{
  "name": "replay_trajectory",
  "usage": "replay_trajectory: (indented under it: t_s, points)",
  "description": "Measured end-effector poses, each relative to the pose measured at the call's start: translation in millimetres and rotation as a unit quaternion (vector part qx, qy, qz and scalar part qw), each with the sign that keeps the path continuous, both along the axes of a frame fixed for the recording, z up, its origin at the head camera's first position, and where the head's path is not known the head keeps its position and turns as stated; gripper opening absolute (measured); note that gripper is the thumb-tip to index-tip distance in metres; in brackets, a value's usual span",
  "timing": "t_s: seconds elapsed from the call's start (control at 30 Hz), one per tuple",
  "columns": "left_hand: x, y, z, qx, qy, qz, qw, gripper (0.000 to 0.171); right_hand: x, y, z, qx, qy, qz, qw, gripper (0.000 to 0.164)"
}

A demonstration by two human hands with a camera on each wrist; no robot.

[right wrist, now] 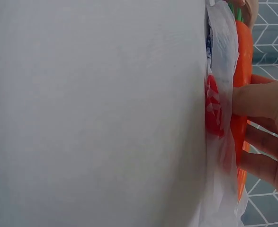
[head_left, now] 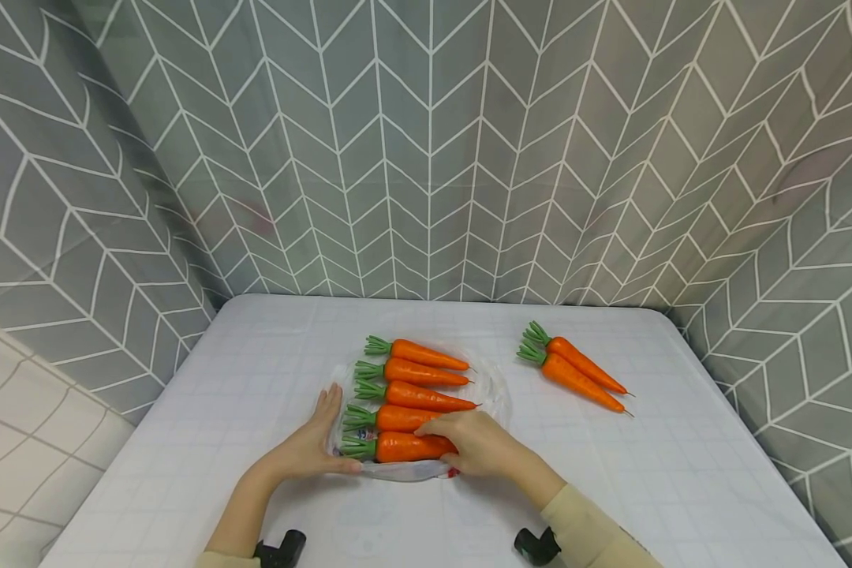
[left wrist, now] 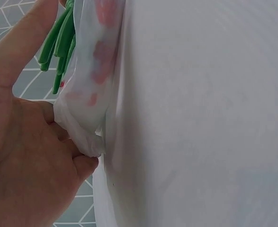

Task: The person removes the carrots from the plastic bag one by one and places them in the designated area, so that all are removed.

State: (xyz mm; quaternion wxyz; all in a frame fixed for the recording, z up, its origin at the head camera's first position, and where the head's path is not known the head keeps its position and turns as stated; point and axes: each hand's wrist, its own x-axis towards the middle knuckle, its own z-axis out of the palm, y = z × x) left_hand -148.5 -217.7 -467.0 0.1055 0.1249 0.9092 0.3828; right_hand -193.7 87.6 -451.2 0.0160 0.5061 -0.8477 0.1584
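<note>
The right hand's (head_left: 479, 446) fingers grip the front carrot (head_left: 412, 447) near its tip, on the plastic bag (head_left: 406, 471); the left hand's (head_left: 311, 442) fingers, extended, touch the bag's left edge. Four further carrots (head_left: 429, 396) lie in a row on the bag. Right of the bag, two separate carrots (head_left: 577, 383) rest on the white-covered tabletop (head_left: 653, 489); behind the bag hangs a chevron-patterned curtain (head_left: 405, 158).
</note>
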Motion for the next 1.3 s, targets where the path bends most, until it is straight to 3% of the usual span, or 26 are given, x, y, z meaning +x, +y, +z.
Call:
replay_trajectory:
  t_s: [0.3,0.6,0.7,0.87,1.3]
  points:
    - [-1.4,0.0,0.6,-0.003,-0.001,0.003,1.0000,0.131,0.1,4.8,2.5,-0.014,-0.027,-0.019,0.999,0.041]
    - [-1.5,-0.6,-1.1,0.008,0.004,-0.006,0.9999,0.131,-5.3,11.5,11.0,-0.087,-0.079,-0.029,0.993,0.045]
    - [-1.4,-0.3,-1.6,0.008,0.005,-0.005,0.9999,0.130,-8.0,14.0,12.4,-0.133,-0.114,-0.028,0.984,0.048]
    - [-1.7,-0.3,-1.8,0.004,0.006,-0.004,1.0000,0.131,-10.3,19.0,18.0,-0.200,-0.184,-0.037,0.962,0.050]
    - [-3.1,-1.2,-1.8,-0.003,0.010,-0.010,0.9999,0.131,-12.0,36.4,26.6,-0.258,-0.268,-0.069,0.926,0.055]
